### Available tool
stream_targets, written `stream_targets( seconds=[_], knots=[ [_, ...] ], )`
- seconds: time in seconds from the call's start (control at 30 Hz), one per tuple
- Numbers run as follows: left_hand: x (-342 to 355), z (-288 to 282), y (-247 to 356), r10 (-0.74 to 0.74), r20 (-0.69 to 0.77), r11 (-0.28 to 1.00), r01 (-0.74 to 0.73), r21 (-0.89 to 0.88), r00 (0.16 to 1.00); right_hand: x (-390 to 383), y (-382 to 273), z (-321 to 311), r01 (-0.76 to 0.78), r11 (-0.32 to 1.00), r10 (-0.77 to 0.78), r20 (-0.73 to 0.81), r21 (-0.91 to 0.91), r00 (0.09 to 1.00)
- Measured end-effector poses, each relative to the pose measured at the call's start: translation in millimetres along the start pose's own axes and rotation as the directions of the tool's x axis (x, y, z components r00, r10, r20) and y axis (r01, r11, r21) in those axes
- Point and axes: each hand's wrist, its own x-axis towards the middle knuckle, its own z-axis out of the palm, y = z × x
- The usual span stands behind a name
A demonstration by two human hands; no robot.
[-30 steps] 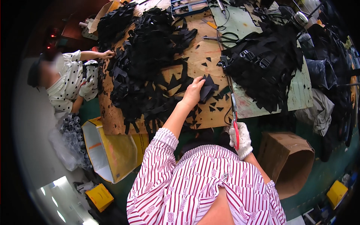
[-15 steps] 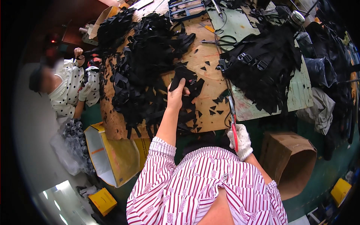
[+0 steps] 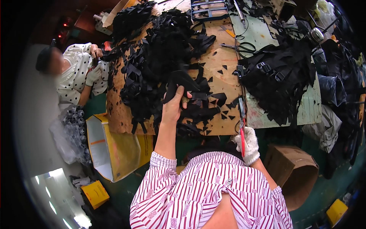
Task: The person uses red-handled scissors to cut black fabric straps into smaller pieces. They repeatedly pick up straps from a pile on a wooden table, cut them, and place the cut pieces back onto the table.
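My bare left hand (image 3: 174,105) is closed on a black fabric piece (image 3: 182,80), thumb on top, over the near side of a large heap of black fabric pieces (image 3: 162,45). My right hand (image 3: 249,145), in a white knit glove, grips red-handled scissors (image 3: 243,143) at the table's near edge. Their blades point away from me, apart from the fabric in my left hand. Small black triangular offcuts (image 3: 225,112) lie between the two hands. To the right is a second black pile (image 3: 278,76) of straps with plastic buckles (image 3: 264,68).
Black-handled scissors (image 3: 244,47) and a blue tray (image 3: 209,10) lie farther back on the wooden table (image 3: 217,86). A cardboard box (image 3: 289,158) stands by my right arm, a yellow box (image 3: 118,152) at my left. Another person (image 3: 82,70) in dotted clothing works at the left.
My view has shifted, so the table appears farther right. My left hand has drawn the black fabric piece left and nearer. The scissors stay in my right hand.
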Motion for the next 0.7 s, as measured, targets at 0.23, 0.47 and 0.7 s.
stream_targets(
  seconds=[0.23,0.47,0.7],
  knots=[
    [-22.1,26.7,-39.1,-0.127,0.061,0.977,0.115,0.178,0.99,4.1,2.4,-0.3,0.257,0.93,-0.213,0.187,-0.262,0.959],
    [-32.1,36.4,-50.6,-0.183,0.083,0.959,0.16,0.235,0.98,1.8,-15.5,1.0,0.465,0.631,-0.373,0.283,-0.62,0.884],
    [-37.4,44.5,-57.2,-0.231,0.117,0.937,0.188,0.296,0.966,1.4,-16.9,-1.1,0.423,0.563,-0.346,0.262,-0.71,0.901]
  ],
)
